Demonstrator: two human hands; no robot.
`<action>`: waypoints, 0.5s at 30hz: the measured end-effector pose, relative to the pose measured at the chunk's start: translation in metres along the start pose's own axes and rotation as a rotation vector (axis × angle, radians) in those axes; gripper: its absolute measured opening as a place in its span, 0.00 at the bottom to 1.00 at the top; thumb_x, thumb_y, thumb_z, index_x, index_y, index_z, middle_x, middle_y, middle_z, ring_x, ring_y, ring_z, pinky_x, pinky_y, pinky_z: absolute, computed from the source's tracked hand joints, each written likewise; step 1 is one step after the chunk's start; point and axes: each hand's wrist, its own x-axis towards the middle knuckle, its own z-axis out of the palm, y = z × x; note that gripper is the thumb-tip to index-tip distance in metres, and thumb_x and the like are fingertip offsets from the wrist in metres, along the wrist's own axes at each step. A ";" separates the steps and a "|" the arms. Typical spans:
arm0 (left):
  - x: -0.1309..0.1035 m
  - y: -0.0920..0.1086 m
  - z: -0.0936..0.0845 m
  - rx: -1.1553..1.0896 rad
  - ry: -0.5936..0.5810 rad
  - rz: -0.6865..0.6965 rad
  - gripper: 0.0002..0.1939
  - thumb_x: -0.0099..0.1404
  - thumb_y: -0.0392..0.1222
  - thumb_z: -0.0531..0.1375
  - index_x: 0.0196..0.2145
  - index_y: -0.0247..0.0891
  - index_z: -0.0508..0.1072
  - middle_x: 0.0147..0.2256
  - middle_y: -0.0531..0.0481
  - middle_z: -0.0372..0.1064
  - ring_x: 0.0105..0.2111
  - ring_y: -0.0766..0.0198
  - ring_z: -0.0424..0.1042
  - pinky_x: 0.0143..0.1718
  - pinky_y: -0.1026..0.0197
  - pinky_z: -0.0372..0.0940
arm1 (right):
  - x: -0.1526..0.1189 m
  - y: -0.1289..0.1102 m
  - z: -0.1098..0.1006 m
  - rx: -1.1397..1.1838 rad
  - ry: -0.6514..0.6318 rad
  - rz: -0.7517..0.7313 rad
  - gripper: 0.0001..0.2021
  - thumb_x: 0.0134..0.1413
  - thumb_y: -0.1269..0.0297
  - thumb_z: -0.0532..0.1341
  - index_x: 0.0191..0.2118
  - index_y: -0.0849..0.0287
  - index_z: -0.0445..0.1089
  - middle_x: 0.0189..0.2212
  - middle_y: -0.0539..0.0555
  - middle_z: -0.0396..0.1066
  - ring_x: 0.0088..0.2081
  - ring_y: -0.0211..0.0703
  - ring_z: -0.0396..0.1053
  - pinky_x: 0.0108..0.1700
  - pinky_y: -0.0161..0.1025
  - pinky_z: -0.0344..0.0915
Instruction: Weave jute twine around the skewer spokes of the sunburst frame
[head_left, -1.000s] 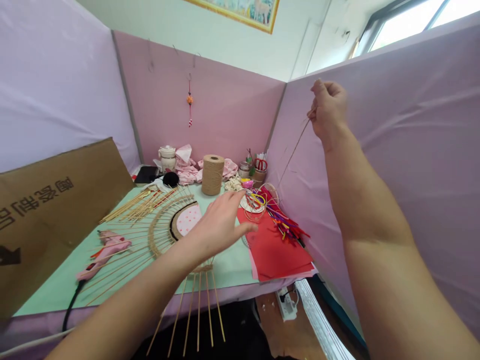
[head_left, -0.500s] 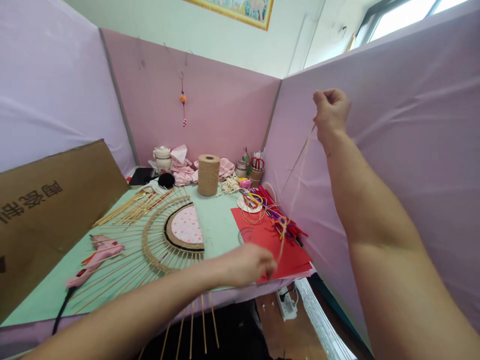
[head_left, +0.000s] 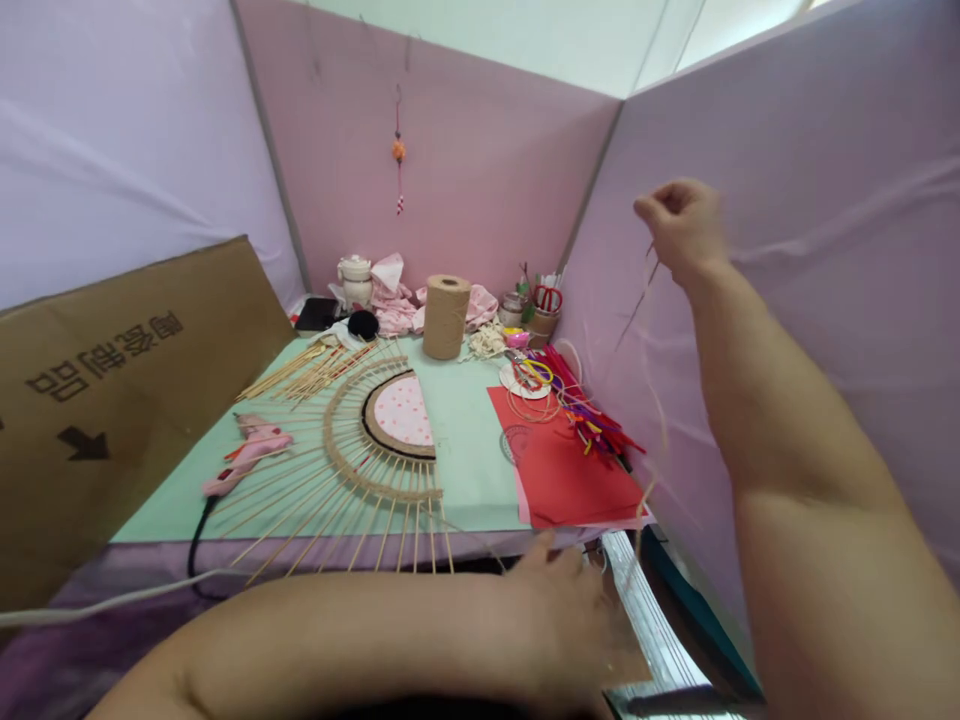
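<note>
Twine (head_left: 636,308) hangs from R hand (head_left: 681,225), up by R partition (head_left: 832,260). Looks light, soft, limp; I'd pinch nr end, go easy on tension. R grip: closed, thumb to fingers, w/ twine in it. L hand (head_left: 559,615) low, nr tabletop (head_left: 474,475) front edge, blurred; can't tell how open or if holding. Frame (head_left: 403,412) on tabletop: sticks prob. stiff, brittle; I'd hold by band (head_left: 386,491).

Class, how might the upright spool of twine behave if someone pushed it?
The spool might tip if pushed high, since it stands taller than wide. On its side, its round body would likely roll. Its matte, wound surface probably isn't slippery.
</note>
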 end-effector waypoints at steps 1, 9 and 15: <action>-0.007 -0.002 -0.001 0.035 0.004 -0.058 0.30 0.56 0.56 0.67 0.49 0.30 0.75 0.49 0.26 0.71 0.50 0.39 0.69 0.50 0.39 0.62 | -0.015 0.005 0.006 -0.060 -0.169 0.019 0.04 0.58 0.69 0.64 0.33 0.65 0.72 0.28 0.52 0.71 0.28 0.36 0.59 0.34 0.38 0.55; -0.140 -0.060 -0.025 -0.187 0.233 -0.314 0.14 0.69 0.50 0.56 0.42 0.40 0.76 0.40 0.45 0.75 0.41 0.56 0.74 0.43 0.58 0.65 | -0.178 0.011 0.050 -0.429 -1.073 -0.132 0.05 0.54 0.68 0.66 0.37 0.61 0.76 0.43 0.65 0.76 0.48 0.59 0.72 0.52 0.49 0.64; -0.181 -0.108 0.003 -0.226 0.354 -0.616 0.16 0.71 0.43 0.50 0.49 0.40 0.73 0.49 0.46 0.72 0.49 0.57 0.71 0.51 0.55 0.64 | -0.303 -0.054 0.028 0.309 -1.124 -0.013 0.10 0.63 0.60 0.57 0.48 0.52 0.70 0.47 0.55 0.74 0.47 0.48 0.73 0.50 0.45 0.69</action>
